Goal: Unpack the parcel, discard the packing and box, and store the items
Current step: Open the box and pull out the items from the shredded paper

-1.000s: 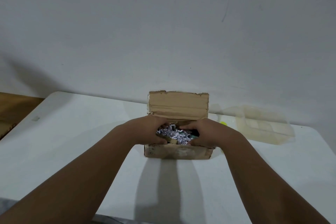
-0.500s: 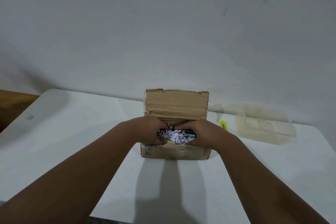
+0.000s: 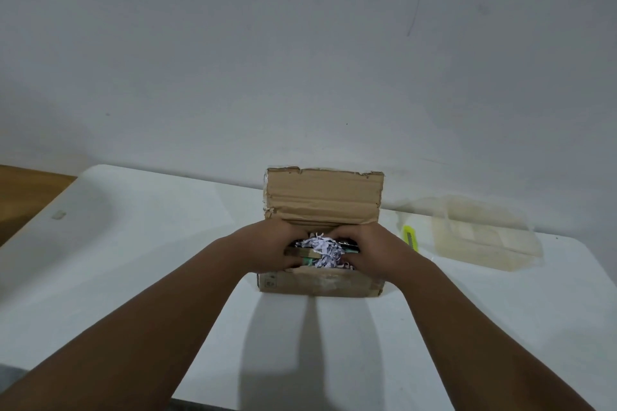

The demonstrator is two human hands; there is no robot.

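A small cardboard box [image 3: 320, 280] is seen on the white table [image 3: 133, 260], its rear flap [image 3: 322, 200] standing upright toward the wall. Both hands are sunk into the open top: the left hand [image 3: 267, 248] at the left end and the right hand [image 3: 377, 252] at the right end, the fingers of each curled down among shredded white paper [image 3: 322, 248]. Between them a flat brown-edged item [image 3: 305, 254] with a dark, greenish thing beside it can be made out, though what these are cannot be told. The left grip appears to be closed on the end of that flat item; the right grip is curled inward, but what it grasps, if anything, is hidden by paper and knuckles. The step in hand is judged to be the lifting out of the contents. It would be done best if the item were taken firmly at both ends and raised straight up, level, so that the box is not dragged along and the shreds are not scattered over the table. Loose paper clinging to the item should be shaken off back into the box. A yellow-green cutter [image 3: 410, 237] lies just beside the box on the right, with clear plastic wrapping [image 3: 480, 237] beyond it; both should be kept clear of the lift.
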